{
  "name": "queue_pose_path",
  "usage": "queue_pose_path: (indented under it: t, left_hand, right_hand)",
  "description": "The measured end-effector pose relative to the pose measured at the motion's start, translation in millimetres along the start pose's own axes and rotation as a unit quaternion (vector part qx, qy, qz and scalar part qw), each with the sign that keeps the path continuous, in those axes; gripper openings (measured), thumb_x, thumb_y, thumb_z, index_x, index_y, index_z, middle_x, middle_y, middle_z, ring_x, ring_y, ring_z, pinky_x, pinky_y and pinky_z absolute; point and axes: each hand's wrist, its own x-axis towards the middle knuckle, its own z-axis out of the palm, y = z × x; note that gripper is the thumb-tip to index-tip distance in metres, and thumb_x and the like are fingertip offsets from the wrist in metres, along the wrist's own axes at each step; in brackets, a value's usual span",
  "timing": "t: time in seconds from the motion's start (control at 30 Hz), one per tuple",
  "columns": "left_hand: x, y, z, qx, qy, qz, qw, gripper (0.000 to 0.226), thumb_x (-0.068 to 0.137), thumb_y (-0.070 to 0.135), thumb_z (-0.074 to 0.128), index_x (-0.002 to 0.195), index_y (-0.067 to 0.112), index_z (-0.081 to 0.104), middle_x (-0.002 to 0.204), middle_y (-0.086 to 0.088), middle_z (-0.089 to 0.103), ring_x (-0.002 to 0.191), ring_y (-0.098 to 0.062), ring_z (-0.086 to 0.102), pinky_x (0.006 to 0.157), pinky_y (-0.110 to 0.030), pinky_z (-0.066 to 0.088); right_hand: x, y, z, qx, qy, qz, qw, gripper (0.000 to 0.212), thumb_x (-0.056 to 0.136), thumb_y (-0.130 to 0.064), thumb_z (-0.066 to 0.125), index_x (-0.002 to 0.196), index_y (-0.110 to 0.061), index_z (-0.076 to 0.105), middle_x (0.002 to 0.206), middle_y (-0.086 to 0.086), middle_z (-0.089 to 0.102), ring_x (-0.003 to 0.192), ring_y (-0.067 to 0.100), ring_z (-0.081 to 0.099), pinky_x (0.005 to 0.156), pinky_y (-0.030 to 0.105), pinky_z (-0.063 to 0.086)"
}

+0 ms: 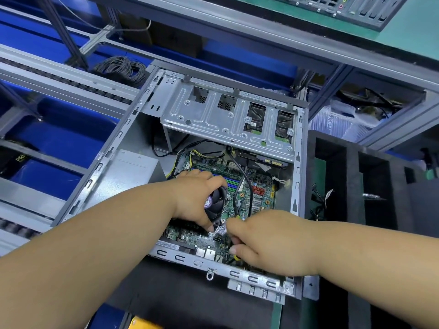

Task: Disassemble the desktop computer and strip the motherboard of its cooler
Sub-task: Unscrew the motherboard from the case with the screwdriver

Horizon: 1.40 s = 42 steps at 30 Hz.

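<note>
An open grey desktop case [123, 138] lies flat with its green motherboard [259, 198] exposed. My left hand [194, 198] grips the black cooler fan [215, 203] from above, thumb and fingers curled round its sides. My right hand [263, 241] sits at the board's near edge, fingers curled on a yellow-handled tool [236, 257] that is mostly hidden under the hand. A black cable [242, 176] loops across the board beside the cooler.
A metal drive cage [225, 117] spans the far part of the case, with a grey power supply [135, 167] at left. Black foam compartments [337, 176] stand to the right. A coil of black wire [121, 67] and a roller conveyor [59, 79] lie beyond.
</note>
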Motion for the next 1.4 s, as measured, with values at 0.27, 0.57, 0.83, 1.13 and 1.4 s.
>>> queue_pose_path:
  t: [0.27,0.57,0.83,1.13,1.4]
  left_hand:
    - [1,-1,1,-0.007,0.002,0.002,1.0,0.096,0.052,0.059,0.084,0.13,0.043,0.031,0.124,0.01,0.043,0.116,-0.016,0.034,0.1,-0.035,0.032]
    - [2,-1,-1,-0.011,-0.005,-0.001,1.0,0.096,0.051,0.059,0.084,0.13,0.044,0.031,0.124,0.01,0.044,0.115,-0.017,0.035,0.102,-0.037,0.034]
    - [2,-2,1,-0.004,0.0,0.001,1.0,0.096,0.051,0.06,0.084,0.13,0.044,0.032,0.122,0.01,0.044,0.113,-0.016,0.036,0.101,-0.035,0.034]
    - [2,-3,2,-0.006,0.004,-0.001,1.0,0.094,0.049,0.061,0.083,0.126,0.046,0.031,0.12,0.013,0.044,0.113,-0.015,0.036,0.101,-0.036,0.033]
    - [4,-4,3,-0.004,0.003,0.001,1.0,0.095,0.049,0.061,0.083,0.127,0.046,0.031,0.12,0.012,0.044,0.113,-0.015,0.036,0.101,-0.035,0.033]
  right_hand:
    - [-1,4,-4,0.056,0.02,0.023,0.998,0.016,0.09,-0.035,0.053,0.103,-0.027,0.047,0.085,-0.012,0.044,0.085,0.016,0.046,0.07,0.031,0.037]
    - [10,-2,-3,0.084,0.053,0.068,0.993,0.019,0.088,-0.039,0.054,0.1,-0.026,0.047,0.08,-0.008,0.05,0.075,0.019,0.049,0.063,0.033,0.04]
    - [13,-3,1,0.03,0.06,0.047,0.997,0.022,0.099,-0.045,0.036,0.097,-0.024,0.042,0.072,-0.008,0.044,0.063,0.015,0.043,0.062,0.034,0.04]
    - [0,-3,-1,0.081,0.038,0.041,0.995,0.014,0.093,-0.043,0.047,0.094,-0.029,0.046,0.092,-0.009,0.051,0.085,0.017,0.049,0.076,0.036,0.047]
    - [3,1,1,0.076,0.042,0.044,0.995,0.02,0.094,-0.042,0.049,0.107,-0.027,0.046,0.076,-0.009,0.044,0.074,0.018,0.046,0.064,0.034,0.038]
